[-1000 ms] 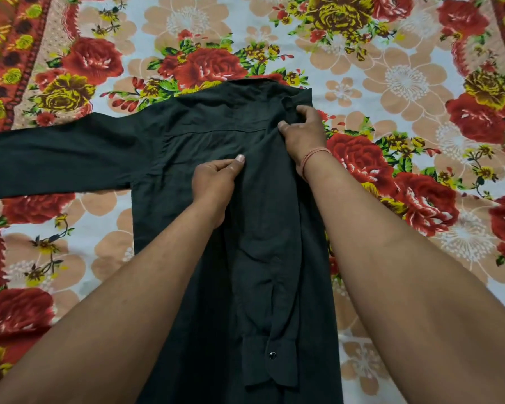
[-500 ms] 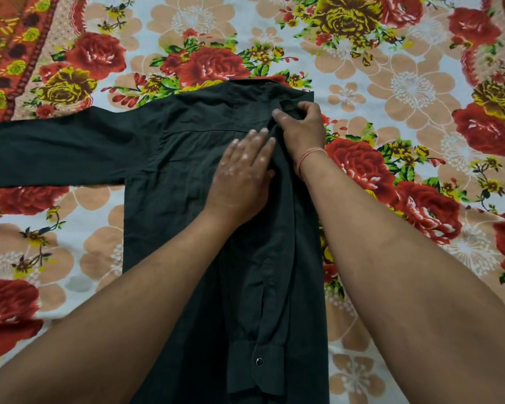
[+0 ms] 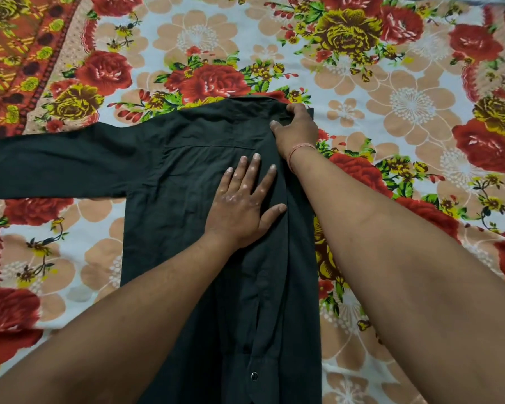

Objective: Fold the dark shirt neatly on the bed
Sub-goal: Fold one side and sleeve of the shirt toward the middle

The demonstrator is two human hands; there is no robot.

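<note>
A dark shirt [image 3: 187, 176] is seen laid flat on a flowered bed sheet [image 3: 405, 106], with its collar [image 3: 257, 98] at the far end and its body running down toward the near edge of the view. One sleeve [image 3: 56, 164] is stretched straight out to the left across the sheet. The right side of the shirt is folded in over the body, and the other sleeve [image 3: 270, 301] is laid lengthwise down this folded part, its cuff [image 3: 260, 374] near the bottom of the view with a small button [image 3: 254, 376] showing. The left hand [image 3: 245, 205] is pressed flat on the middle of the shirt, fingers straight and slightly spread, thumb out to the side. The right hand [image 3: 296, 132] is placed at the folded shoulder corner just beside the collar, where the fabric is gripped between curled fingers and thumb. A thin thread bracelet [image 3: 301, 148] is worn on the right wrist. Both forearms are extended over the lower part of the shirt.
</note>
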